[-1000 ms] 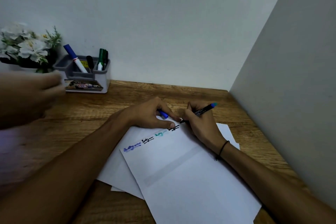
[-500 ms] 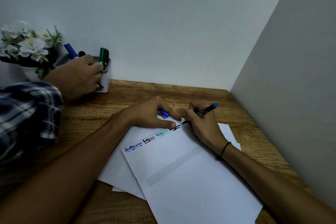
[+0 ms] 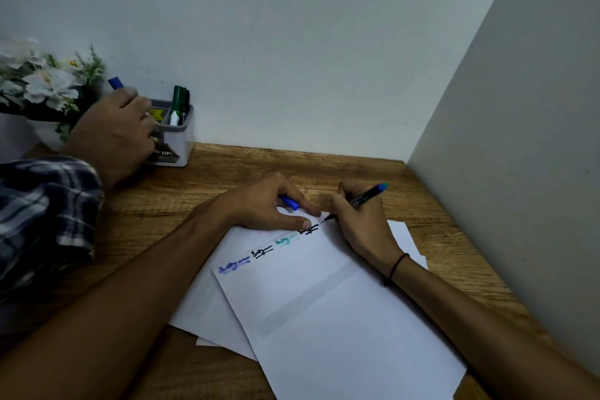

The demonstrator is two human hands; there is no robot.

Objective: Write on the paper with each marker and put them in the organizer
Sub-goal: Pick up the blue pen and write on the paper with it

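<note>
My right hand grips a black marker with a blue end, its tip on the top edge of the white paper. My left hand rests on the paper's top edge and holds a blue cap under its fingers. Several short scribbles in blue, black and teal run along the sheet's top. The grey-and-white organizer stands at the back left with a green marker and a dark one upright in it.
Another person's hand in a plaid sleeve grasps the organizer's left side, beside a blue marker. White artificial flowers stand at the far left. A wall closes the desk's right side. More sheets lie under the top paper.
The other person's hand came in from the left and settled on the organizer. My right hand has shifted slightly right, adding new writing at the paper's corner.
</note>
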